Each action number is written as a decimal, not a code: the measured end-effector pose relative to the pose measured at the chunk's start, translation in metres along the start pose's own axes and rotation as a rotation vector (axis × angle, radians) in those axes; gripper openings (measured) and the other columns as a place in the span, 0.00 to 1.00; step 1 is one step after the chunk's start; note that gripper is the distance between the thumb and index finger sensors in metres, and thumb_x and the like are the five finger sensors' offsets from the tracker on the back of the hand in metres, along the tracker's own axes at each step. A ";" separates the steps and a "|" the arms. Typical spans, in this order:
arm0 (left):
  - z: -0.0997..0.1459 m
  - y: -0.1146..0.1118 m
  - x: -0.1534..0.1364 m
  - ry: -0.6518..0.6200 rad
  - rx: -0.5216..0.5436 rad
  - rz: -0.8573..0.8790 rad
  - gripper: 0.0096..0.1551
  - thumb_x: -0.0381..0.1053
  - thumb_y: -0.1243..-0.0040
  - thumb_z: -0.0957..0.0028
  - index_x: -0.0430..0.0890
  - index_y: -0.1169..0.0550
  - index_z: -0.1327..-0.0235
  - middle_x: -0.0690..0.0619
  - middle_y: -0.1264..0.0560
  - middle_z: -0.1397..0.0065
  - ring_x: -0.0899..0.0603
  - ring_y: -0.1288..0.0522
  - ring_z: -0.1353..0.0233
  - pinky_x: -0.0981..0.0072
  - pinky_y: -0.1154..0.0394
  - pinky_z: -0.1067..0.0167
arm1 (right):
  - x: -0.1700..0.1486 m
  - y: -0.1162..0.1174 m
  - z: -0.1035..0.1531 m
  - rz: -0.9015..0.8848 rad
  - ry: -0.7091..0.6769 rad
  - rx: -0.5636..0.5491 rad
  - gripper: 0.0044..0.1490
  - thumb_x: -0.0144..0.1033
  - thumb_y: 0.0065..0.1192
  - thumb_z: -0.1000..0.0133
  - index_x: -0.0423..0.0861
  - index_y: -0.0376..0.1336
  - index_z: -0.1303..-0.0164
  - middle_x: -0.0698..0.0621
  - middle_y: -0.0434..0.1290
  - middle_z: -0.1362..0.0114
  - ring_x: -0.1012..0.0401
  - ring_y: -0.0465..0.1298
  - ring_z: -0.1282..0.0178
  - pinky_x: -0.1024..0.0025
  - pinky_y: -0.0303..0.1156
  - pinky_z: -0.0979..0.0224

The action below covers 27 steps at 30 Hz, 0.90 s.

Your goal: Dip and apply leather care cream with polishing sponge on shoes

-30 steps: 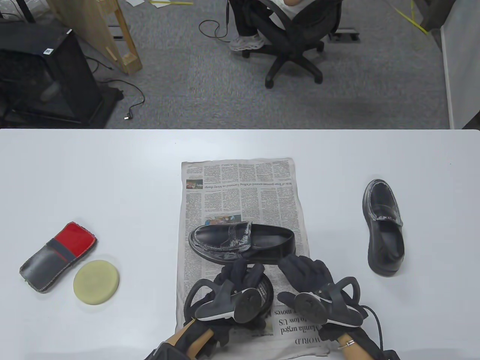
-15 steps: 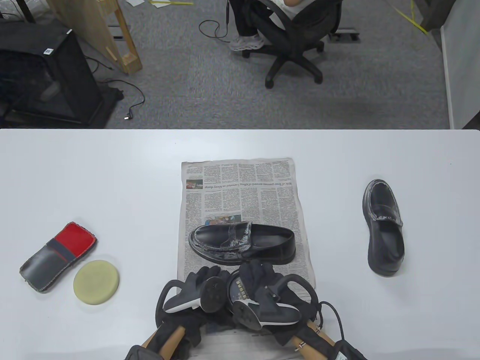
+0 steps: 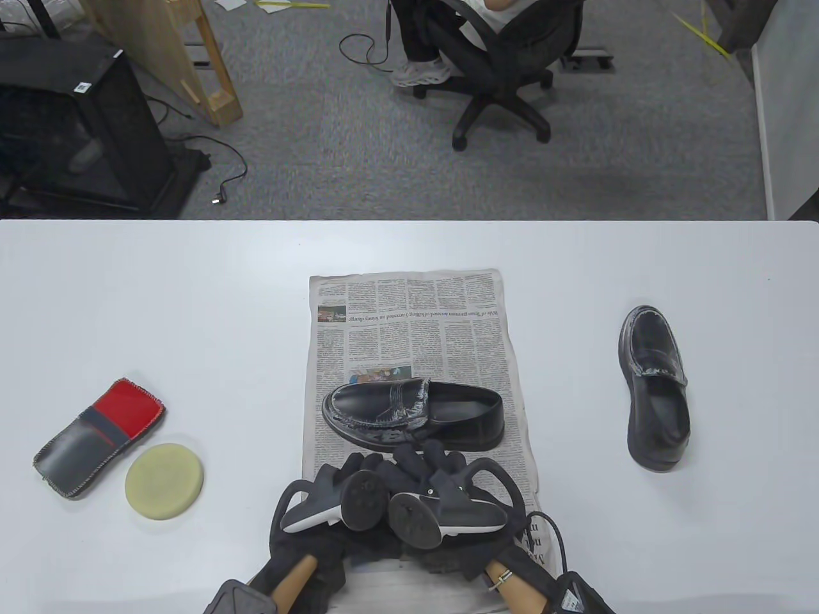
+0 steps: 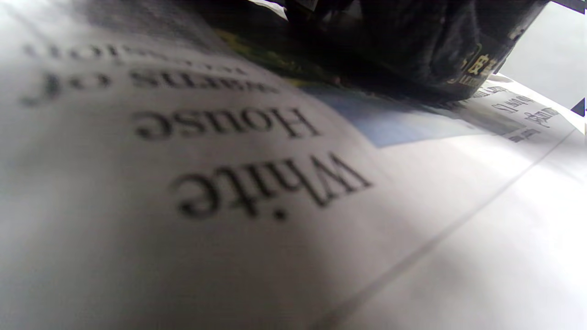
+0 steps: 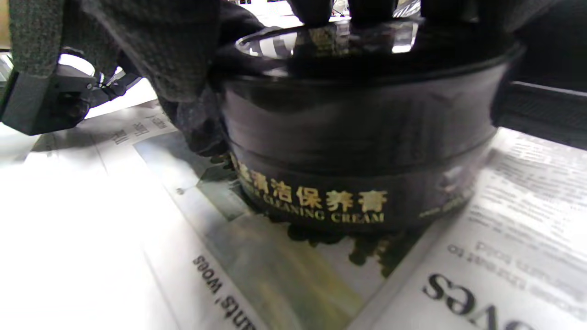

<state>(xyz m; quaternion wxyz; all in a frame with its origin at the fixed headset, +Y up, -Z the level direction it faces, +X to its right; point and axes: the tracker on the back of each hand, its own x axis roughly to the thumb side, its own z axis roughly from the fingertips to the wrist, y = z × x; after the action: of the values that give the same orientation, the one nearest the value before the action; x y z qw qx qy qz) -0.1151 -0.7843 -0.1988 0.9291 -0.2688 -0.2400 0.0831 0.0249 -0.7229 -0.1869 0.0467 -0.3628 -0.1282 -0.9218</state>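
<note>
Both hands, left hand and right hand, meet on the newspaper just before the shoe. Right wrist view: gloved fingers clasp the cream jar. Left wrist view: only newsprint and the jar's side.

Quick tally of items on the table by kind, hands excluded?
Shoes: 2, one on the newspaper, one to the right
Sponge: 1
Cloth: 1
Cream jar: 1
Newspaper: 1
Total: 6
</note>
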 end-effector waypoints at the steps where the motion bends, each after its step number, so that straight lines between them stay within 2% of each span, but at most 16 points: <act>1: 0.000 0.000 0.000 0.001 -0.001 -0.001 0.69 0.64 0.38 0.53 0.37 0.59 0.13 0.34 0.62 0.10 0.27 0.61 0.17 0.30 0.57 0.26 | 0.002 0.000 -0.001 0.006 -0.005 -0.003 0.64 0.63 0.64 0.51 0.44 0.43 0.11 0.36 0.46 0.09 0.25 0.51 0.16 0.30 0.57 0.23; 5: 0.001 0.000 0.000 0.009 0.009 0.002 0.68 0.65 0.38 0.53 0.37 0.59 0.13 0.34 0.62 0.10 0.27 0.61 0.17 0.31 0.57 0.26 | 0.005 0.001 -0.001 -0.036 -0.050 -0.013 0.58 0.57 0.65 0.48 0.46 0.45 0.13 0.43 0.45 0.09 0.33 0.46 0.13 0.37 0.53 0.20; 6: 0.001 0.000 0.000 0.010 0.011 -0.001 0.68 0.65 0.38 0.53 0.37 0.59 0.13 0.34 0.61 0.10 0.27 0.61 0.17 0.30 0.57 0.26 | 0.004 0.001 -0.001 -0.075 -0.065 -0.020 0.54 0.55 0.65 0.47 0.48 0.46 0.15 0.45 0.46 0.09 0.36 0.46 0.12 0.40 0.53 0.19; 8: 0.001 0.000 0.000 0.010 0.014 -0.001 0.69 0.65 0.38 0.53 0.37 0.59 0.13 0.34 0.61 0.10 0.27 0.61 0.17 0.30 0.57 0.26 | 0.000 0.001 -0.001 -0.179 -0.088 -0.055 0.40 0.52 0.64 0.45 0.54 0.55 0.23 0.51 0.51 0.11 0.42 0.46 0.11 0.44 0.52 0.18; 9: 0.001 0.000 0.000 0.009 0.012 0.002 0.68 0.65 0.38 0.53 0.38 0.59 0.13 0.34 0.62 0.10 0.27 0.61 0.17 0.31 0.57 0.26 | -0.003 0.001 -0.001 -0.231 -0.089 -0.087 0.37 0.54 0.63 0.45 0.55 0.58 0.26 0.53 0.54 0.12 0.43 0.48 0.11 0.45 0.52 0.18; 11: 0.001 0.000 -0.001 0.011 0.016 0.008 0.68 0.65 0.38 0.53 0.38 0.59 0.13 0.34 0.62 0.10 0.28 0.61 0.17 0.31 0.57 0.26 | -0.003 0.002 0.003 -0.261 -0.078 -0.150 0.45 0.60 0.61 0.47 0.52 0.56 0.21 0.48 0.56 0.12 0.42 0.52 0.12 0.44 0.54 0.19; 13: 0.001 0.001 -0.002 0.025 0.030 0.007 0.68 0.66 0.38 0.52 0.38 0.59 0.13 0.35 0.61 0.10 0.29 0.59 0.17 0.33 0.56 0.25 | 0.002 0.000 0.007 -0.147 -0.027 -0.185 0.56 0.64 0.56 0.46 0.45 0.48 0.13 0.36 0.50 0.11 0.34 0.53 0.14 0.36 0.57 0.21; 15: 0.001 0.002 -0.002 0.029 0.032 0.004 0.67 0.66 0.39 0.51 0.38 0.59 0.13 0.35 0.62 0.11 0.29 0.59 0.17 0.35 0.55 0.25 | 0.004 -0.003 0.011 0.060 0.065 -0.177 0.62 0.68 0.48 0.44 0.39 0.43 0.09 0.30 0.48 0.11 0.30 0.53 0.15 0.33 0.58 0.23; 17: 0.001 0.002 -0.002 0.034 0.030 -0.004 0.66 0.65 0.39 0.51 0.39 0.58 0.13 0.36 0.61 0.10 0.30 0.58 0.17 0.36 0.54 0.25 | 0.005 -0.002 0.011 0.190 0.146 -0.127 0.68 0.74 0.34 0.43 0.31 0.42 0.08 0.27 0.54 0.13 0.30 0.61 0.20 0.32 0.61 0.25; 18: 0.001 0.002 -0.002 0.038 0.029 -0.002 0.66 0.65 0.39 0.51 0.40 0.58 0.13 0.36 0.61 0.10 0.30 0.58 0.17 0.36 0.54 0.25 | 0.004 0.003 0.009 0.192 0.168 -0.080 0.69 0.74 0.30 0.43 0.29 0.43 0.08 0.27 0.57 0.15 0.31 0.65 0.23 0.33 0.63 0.26; 19: 0.001 0.002 -0.002 0.040 0.029 0.002 0.65 0.65 0.39 0.51 0.40 0.57 0.13 0.37 0.60 0.10 0.31 0.58 0.17 0.37 0.54 0.25 | 0.005 0.006 0.006 0.171 0.159 -0.047 0.70 0.74 0.30 0.42 0.27 0.41 0.08 0.24 0.53 0.14 0.28 0.61 0.23 0.32 0.62 0.26; 20: 0.001 0.002 -0.003 0.041 0.031 0.006 0.65 0.65 0.39 0.51 0.40 0.57 0.13 0.38 0.60 0.10 0.31 0.58 0.17 0.37 0.54 0.25 | 0.007 0.008 0.004 0.204 0.172 -0.075 0.70 0.73 0.31 0.42 0.26 0.41 0.09 0.23 0.52 0.15 0.28 0.60 0.24 0.32 0.62 0.26; 23: 0.001 0.002 -0.002 0.046 0.034 -0.001 0.64 0.65 0.39 0.51 0.41 0.55 0.13 0.38 0.59 0.10 0.32 0.58 0.17 0.38 0.53 0.25 | 0.013 0.010 -0.002 0.272 0.152 -0.076 0.68 0.73 0.34 0.43 0.28 0.44 0.09 0.22 0.53 0.16 0.27 0.60 0.26 0.32 0.62 0.26; 26: 0.000 0.003 -0.002 0.050 0.036 -0.007 0.64 0.65 0.38 0.51 0.42 0.55 0.12 0.39 0.59 0.10 0.32 0.57 0.17 0.39 0.52 0.25 | 0.013 0.003 0.003 0.103 0.045 -0.046 0.61 0.62 0.54 0.42 0.35 0.43 0.10 0.27 0.47 0.12 0.27 0.54 0.18 0.35 0.59 0.21; 27: 0.000 0.003 -0.002 0.050 0.035 -0.007 0.64 0.65 0.38 0.51 0.41 0.55 0.12 0.39 0.59 0.10 0.32 0.58 0.17 0.38 0.53 0.25 | 0.012 0.001 0.005 0.067 0.020 -0.056 0.57 0.59 0.56 0.42 0.39 0.44 0.11 0.32 0.47 0.11 0.31 0.52 0.15 0.39 0.59 0.20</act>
<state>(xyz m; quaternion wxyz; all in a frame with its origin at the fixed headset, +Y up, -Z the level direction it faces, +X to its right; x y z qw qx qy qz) -0.1171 -0.7823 -0.2008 0.9396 -0.2538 -0.2162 0.0771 0.0199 -0.7228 -0.1754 0.0685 -0.3588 -0.0896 -0.9266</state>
